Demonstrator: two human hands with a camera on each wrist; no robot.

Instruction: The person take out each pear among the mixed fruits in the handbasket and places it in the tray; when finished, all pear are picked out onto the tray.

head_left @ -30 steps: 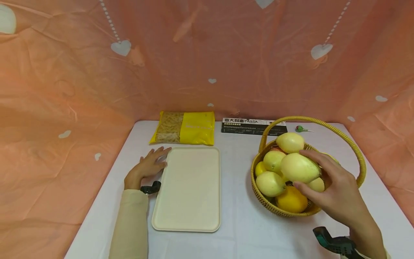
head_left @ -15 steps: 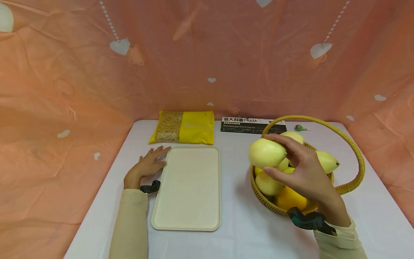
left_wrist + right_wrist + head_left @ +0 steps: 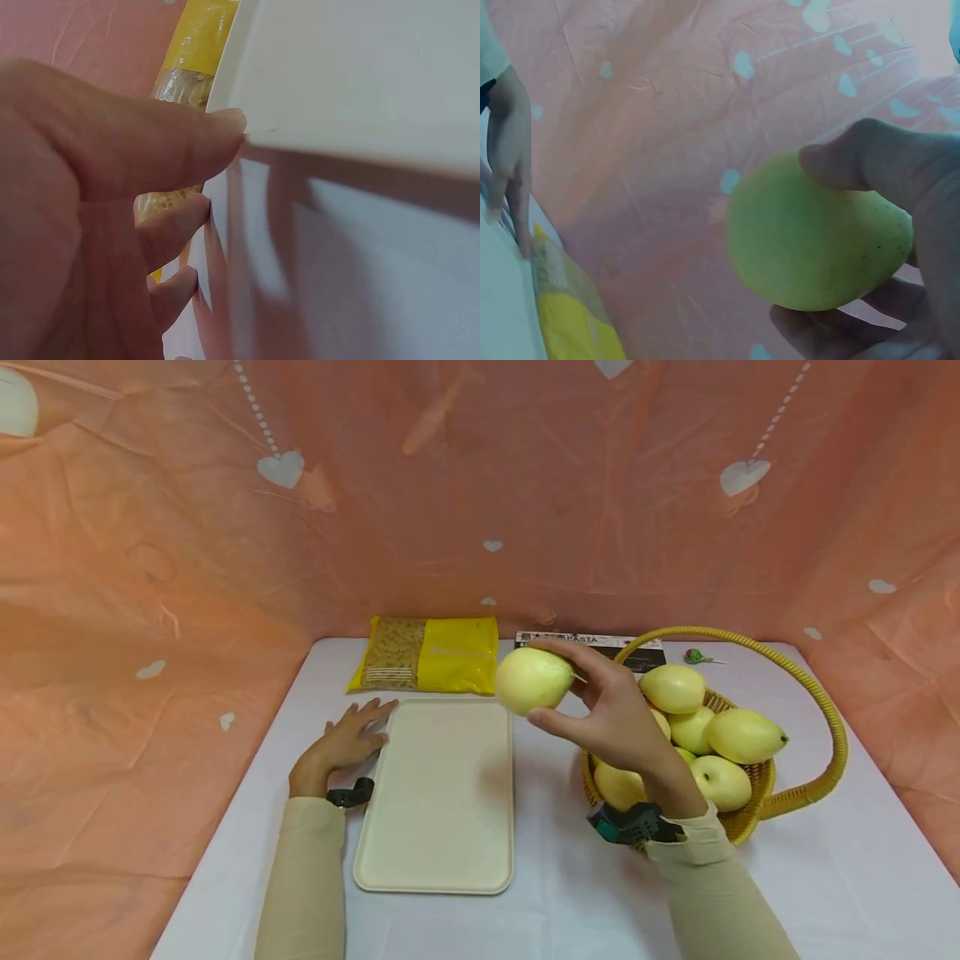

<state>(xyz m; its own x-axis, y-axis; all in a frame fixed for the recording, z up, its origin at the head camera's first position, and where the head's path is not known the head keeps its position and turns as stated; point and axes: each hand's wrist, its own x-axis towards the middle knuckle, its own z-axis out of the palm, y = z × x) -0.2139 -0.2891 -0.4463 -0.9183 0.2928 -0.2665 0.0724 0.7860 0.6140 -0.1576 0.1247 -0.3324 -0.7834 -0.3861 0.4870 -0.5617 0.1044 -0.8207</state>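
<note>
In the head view my right hand (image 3: 618, 714) holds a pale yellow-green pear (image 3: 531, 681) between thumb and fingers, raised over the far right corner of a cream tray (image 3: 435, 810). The right wrist view shows the same pear (image 3: 810, 240), thumb on one side and fingertips on the other. My left hand (image 3: 341, 747) rests at the tray's left edge with fingers extended. Seen from the left wrist, the thumb tip touches the tray's rim (image 3: 337, 154). Several more pears (image 3: 746, 735) lie in a wicker basket (image 3: 839, 747) at the right, partly hidden by my right forearm.
A yellow bag of pasta (image 3: 461, 656) lies behind the tray. To its right is a black and white pasta box (image 3: 540, 637), partly covered by my right hand. A small lollipop (image 3: 693, 656) lies beyond the basket. A pink curtain (image 3: 487, 485) stands behind the table.
My right hand has lifted the pear out of the basket area and carried it left to the tray's far right corner. The left hand and the tray have stayed in place.
</note>
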